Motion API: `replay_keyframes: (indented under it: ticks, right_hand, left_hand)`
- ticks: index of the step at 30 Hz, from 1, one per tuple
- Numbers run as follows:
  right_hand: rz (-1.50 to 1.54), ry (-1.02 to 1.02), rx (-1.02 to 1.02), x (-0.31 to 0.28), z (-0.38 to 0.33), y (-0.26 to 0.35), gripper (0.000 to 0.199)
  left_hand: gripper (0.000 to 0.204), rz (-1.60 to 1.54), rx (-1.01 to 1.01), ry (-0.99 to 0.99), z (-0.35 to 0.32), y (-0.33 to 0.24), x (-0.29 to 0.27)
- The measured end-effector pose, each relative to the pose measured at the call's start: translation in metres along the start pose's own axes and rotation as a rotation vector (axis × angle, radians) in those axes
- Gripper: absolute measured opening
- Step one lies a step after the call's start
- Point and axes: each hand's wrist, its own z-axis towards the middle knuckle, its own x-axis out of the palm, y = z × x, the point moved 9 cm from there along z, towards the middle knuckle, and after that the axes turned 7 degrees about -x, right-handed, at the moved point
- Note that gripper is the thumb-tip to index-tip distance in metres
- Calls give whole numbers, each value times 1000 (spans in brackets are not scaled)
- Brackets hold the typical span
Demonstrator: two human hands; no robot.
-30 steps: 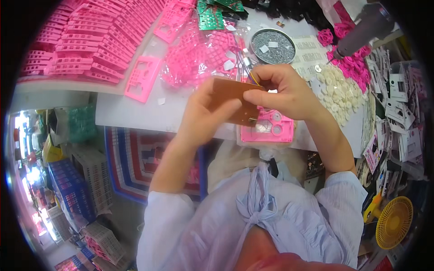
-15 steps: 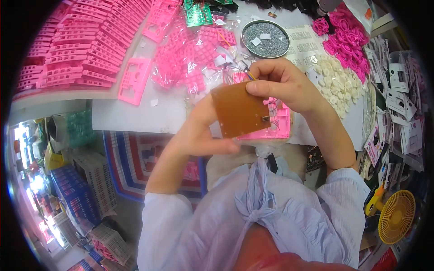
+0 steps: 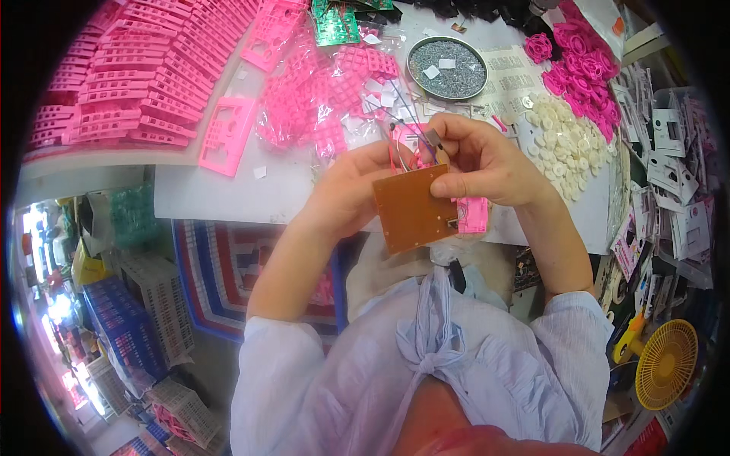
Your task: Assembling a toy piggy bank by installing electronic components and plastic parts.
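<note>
A brown circuit board is tilted up between my hands, its plain side towards me. My right hand grips its upper right edge, thumb flat on the brown face and fingers behind. At the board's upper left is my left hand, its fingers curled behind the edge and partly hidden. Several thin wires stick up past the top edge, with a small metal-looking part by my right fingertips. Partly covered by the board, a pink plastic housing lies on the table's near edge.
Stacked pink housings fill the far left, with bagged pink keypads beside them. Green circuit boards lie at the back. A round tin of screws, white buttons and magenta coils are to the right.
The board has moved slightly right and towards me. My left hand, earlier with its thumb stretched out below the board, has risen and curled at its upper left. Wires now stand up behind it.
</note>
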Motion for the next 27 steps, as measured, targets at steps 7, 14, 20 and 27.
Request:
replay_keyframes:
  ticks: [7, 14, 20, 27]
  right_hand:
    - [27, -41, 19, -7, -8, -9, 50]
    - [19, 14, 152, -4, -10, -21, 44]
    - [-144, -69, 157, -17, -11, -20, 30]
    - [-200, -57, 220, -9, -16, -14, 20]
  left_hand:
    - [17, -243, -163, 149, -1, 9, -8]
    - [24, 159, 253, -269, 0, -21, -30]
    - [15, 779, 317, -206, 6, -33, -7]
    - [12, 769, 152, -88, 11, -12, -12]
